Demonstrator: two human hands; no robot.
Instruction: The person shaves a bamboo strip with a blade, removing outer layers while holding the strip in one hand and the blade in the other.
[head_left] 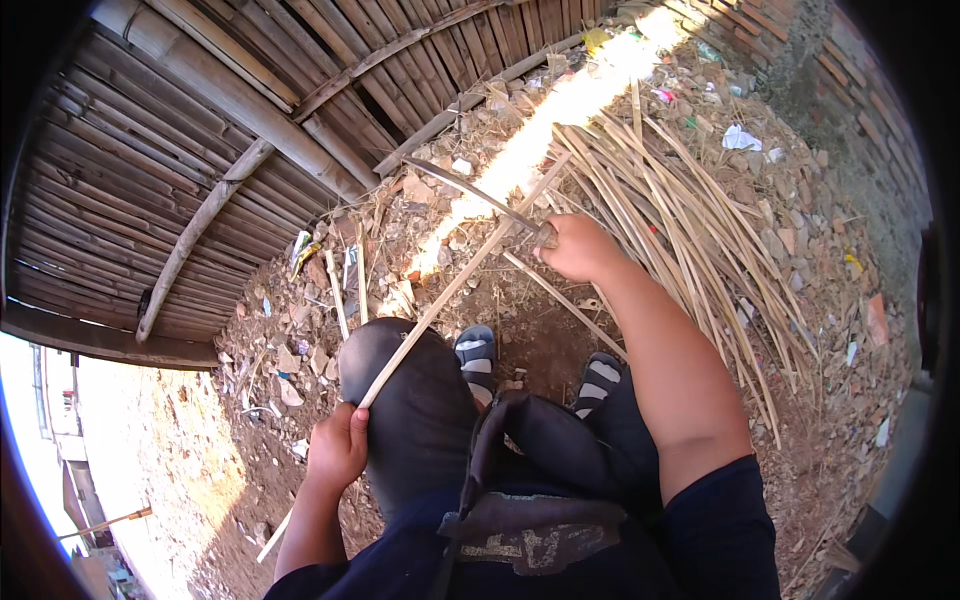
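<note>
A long, pale bamboo strip (462, 276) slants across my raised left knee, from near my left forearm to the far pile. My left hand (338, 444) is closed round it beside the knee, with the thumb on top. In my right hand (580, 248) is the handle of a knife with a long, narrow, slightly curved dark blade (458, 181). The blade points to the far left and crosses the strip near its far end; whether its edge touches the strip I cannot tell. My right fingers are wrapped round the handle and hide most of it.
A heap of split bamboo strips (690, 230) lies at the right. One loose strip (565, 303) rests before my sandalled feet. A bamboo-slat wall (190, 230) stands at the left, a brick wall (850, 130) at the right. Rubble and litter cover the ground.
</note>
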